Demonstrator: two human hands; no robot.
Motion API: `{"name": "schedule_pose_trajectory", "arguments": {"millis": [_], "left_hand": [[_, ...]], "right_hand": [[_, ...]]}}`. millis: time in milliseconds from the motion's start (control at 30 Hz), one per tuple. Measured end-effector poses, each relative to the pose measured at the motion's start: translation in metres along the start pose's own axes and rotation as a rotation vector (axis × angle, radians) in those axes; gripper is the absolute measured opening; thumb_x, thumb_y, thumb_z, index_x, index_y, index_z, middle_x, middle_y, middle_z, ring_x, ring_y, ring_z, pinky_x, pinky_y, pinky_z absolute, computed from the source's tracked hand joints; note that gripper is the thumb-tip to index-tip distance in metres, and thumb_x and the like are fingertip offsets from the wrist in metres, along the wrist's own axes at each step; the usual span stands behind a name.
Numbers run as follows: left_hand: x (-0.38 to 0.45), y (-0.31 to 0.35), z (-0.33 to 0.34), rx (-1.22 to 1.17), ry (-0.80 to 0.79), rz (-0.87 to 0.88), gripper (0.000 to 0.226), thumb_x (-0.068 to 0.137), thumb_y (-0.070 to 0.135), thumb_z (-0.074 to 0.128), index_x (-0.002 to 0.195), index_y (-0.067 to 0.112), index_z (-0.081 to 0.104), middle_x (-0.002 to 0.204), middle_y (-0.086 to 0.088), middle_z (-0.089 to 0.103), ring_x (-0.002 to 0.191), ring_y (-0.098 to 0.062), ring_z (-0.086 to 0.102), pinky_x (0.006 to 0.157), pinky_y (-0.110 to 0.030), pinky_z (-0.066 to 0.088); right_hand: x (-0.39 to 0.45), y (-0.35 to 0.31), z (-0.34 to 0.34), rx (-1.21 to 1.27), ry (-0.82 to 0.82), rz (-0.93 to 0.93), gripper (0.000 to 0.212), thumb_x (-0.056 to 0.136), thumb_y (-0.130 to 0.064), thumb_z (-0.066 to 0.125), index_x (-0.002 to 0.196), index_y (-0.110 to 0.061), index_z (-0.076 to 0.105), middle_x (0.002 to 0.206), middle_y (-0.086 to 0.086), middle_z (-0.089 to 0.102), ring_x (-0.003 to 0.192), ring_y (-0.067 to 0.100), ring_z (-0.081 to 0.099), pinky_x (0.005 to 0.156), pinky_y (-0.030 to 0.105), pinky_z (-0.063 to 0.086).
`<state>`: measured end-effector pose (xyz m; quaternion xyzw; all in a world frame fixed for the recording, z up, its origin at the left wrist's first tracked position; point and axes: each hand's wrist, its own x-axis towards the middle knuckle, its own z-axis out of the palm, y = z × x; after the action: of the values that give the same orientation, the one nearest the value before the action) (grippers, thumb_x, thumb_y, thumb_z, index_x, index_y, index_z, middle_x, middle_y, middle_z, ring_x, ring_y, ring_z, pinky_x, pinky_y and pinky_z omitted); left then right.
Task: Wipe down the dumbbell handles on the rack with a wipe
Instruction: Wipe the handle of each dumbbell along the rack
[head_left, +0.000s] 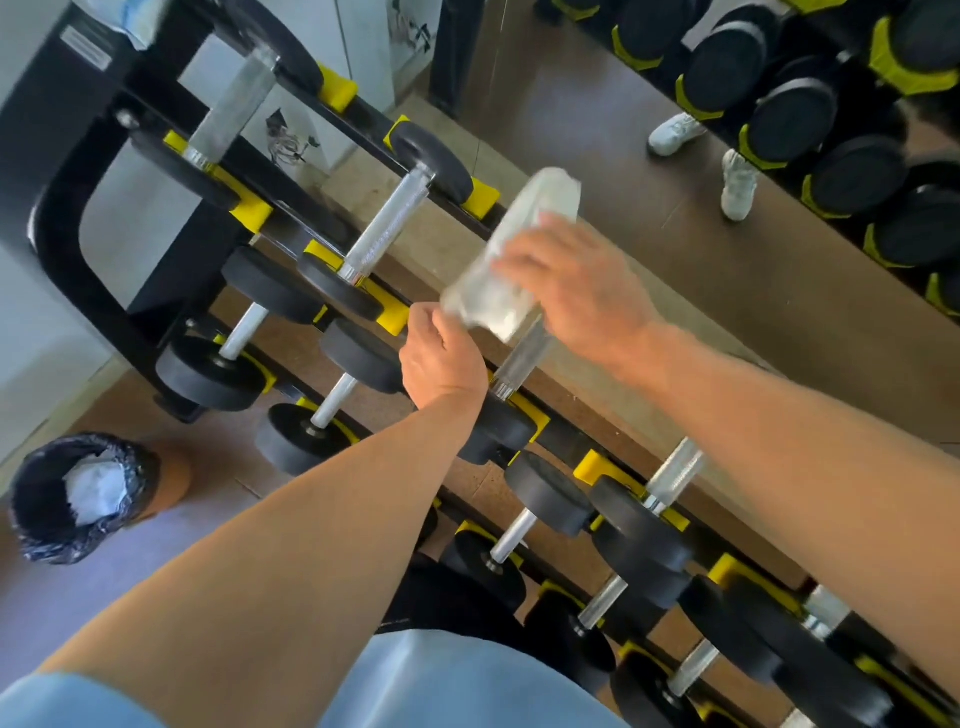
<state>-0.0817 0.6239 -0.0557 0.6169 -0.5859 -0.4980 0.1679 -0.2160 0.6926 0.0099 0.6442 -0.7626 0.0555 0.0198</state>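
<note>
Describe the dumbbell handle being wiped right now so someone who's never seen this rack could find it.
Start at the black-and-yellow dumbbell rack along the mirrored wall and follow its top tier. The handle being wiped is the knurled silver bar third from the rack's end post. Unlike its bare neighbours, a white wipe is draped over its upper part, with the left hand and right hand on that wipe.

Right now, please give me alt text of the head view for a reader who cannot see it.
A person's two hands hold a white wipe over a metal dumbbell handle on a black and yellow rack: the right hand lies on it, the left hand pinches its lower end. A lined bin stands on the floor at lower left.
</note>
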Motion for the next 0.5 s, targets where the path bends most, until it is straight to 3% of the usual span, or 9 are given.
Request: {"name": "schedule_pose_trajectory", "arguments": {"millis": [33,100,167,233,300,333,400,433,500], "left_hand": [[0.0,0.0,0.0,-0.003,0.001,0.004,0.028,0.099,0.027,0.03,0.097,0.023,0.058,0.079,0.006,0.056,0.076,-0.018,0.053,0.068,-0.034,0.038],[-0.002,0.0,0.0,-0.008,0.004,0.013,0.03,0.1,0.026,0.03,0.1,0.02,0.059,0.078,0.008,0.055,0.073,-0.012,0.053,0.065,-0.031,0.036],[-0.002,-0.001,0.001,-0.015,-0.004,0.022,0.03,0.099,0.027,0.031,0.101,0.019,0.06,0.078,0.007,0.054,0.072,-0.011,0.052,0.064,-0.03,0.034],[-0.002,-0.001,0.0,-0.032,-0.001,0.021,0.033,0.097,0.03,0.029,0.098,0.019,0.06,0.079,0.006,0.055,0.073,-0.014,0.053,0.064,-0.031,0.035],[-0.002,-0.001,-0.001,-0.041,-0.005,0.019,0.037,0.092,0.033,0.027,0.096,0.02,0.061,0.08,0.006,0.056,0.074,-0.014,0.052,0.064,-0.032,0.035],[-0.003,0.0,-0.002,-0.043,-0.008,0.022,0.037,0.092,0.033,0.027,0.096,0.019,0.061,0.08,0.006,0.056,0.073,-0.01,0.051,0.063,-0.031,0.034],[-0.004,0.001,-0.002,-0.044,-0.012,0.025,0.035,0.096,0.029,0.029,0.097,0.017,0.061,0.08,0.007,0.055,0.072,-0.006,0.049,0.06,-0.029,0.032],[-0.004,0.001,-0.002,-0.045,-0.013,0.023,0.034,0.098,0.028,0.029,0.098,0.016,0.061,0.08,0.008,0.054,0.071,-0.006,0.049,0.059,-0.027,0.032],[-0.005,0.002,-0.001,-0.038,-0.011,0.027,0.037,0.097,0.03,0.026,0.1,0.016,0.061,0.078,0.009,0.053,0.071,-0.007,0.05,0.058,-0.025,0.033]], "right_hand": [[-0.009,0.003,0.012,-0.024,-0.208,-0.013,0.039,0.089,-0.004,0.045,0.124,-0.007,0.064,0.121,0.013,0.063,0.12,0.035,0.053,0.104,0.041,0.041],[-0.032,0.0,0.031,0.043,-0.369,0.057,0.041,0.088,-0.01,0.044,0.123,-0.006,0.064,0.121,0.014,0.064,0.119,0.036,0.056,0.104,0.044,0.044],[-0.052,-0.012,0.037,0.088,-0.344,0.108,0.046,0.088,-0.022,0.041,0.124,-0.009,0.066,0.128,0.008,0.065,0.126,0.029,0.054,0.113,0.039,0.035],[-0.065,-0.037,0.039,0.231,-0.317,0.178,0.043,0.093,-0.021,0.045,0.131,-0.013,0.063,0.137,0.004,0.061,0.132,0.022,0.051,0.116,0.038,0.033],[-0.073,-0.067,0.033,0.522,-0.309,0.398,0.034,0.1,-0.019,0.046,0.128,-0.012,0.065,0.13,0.006,0.065,0.121,0.019,0.056,0.107,0.039,0.043],[-0.071,-0.078,0.027,0.732,-0.293,0.603,0.031,0.103,-0.021,0.044,0.117,-0.01,0.069,0.116,0.009,0.07,0.106,0.019,0.062,0.096,0.04,0.05],[-0.05,-0.08,0.007,1.194,-0.095,1.082,0.031,0.105,-0.031,0.043,0.096,-0.015,0.068,0.09,0.003,0.07,0.083,0.016,0.062,0.075,0.035,0.051],[-0.038,-0.074,-0.002,1.324,0.059,1.265,0.028,0.105,-0.035,0.044,0.098,-0.019,0.066,0.089,-0.002,0.067,0.081,0.012,0.061,0.071,0.03,0.047],[-0.015,-0.053,-0.017,1.316,0.322,1.331,0.028,0.105,-0.034,0.046,0.109,-0.014,0.065,0.093,-0.003,0.066,0.085,0.01,0.062,0.068,0.025,0.044]]}}
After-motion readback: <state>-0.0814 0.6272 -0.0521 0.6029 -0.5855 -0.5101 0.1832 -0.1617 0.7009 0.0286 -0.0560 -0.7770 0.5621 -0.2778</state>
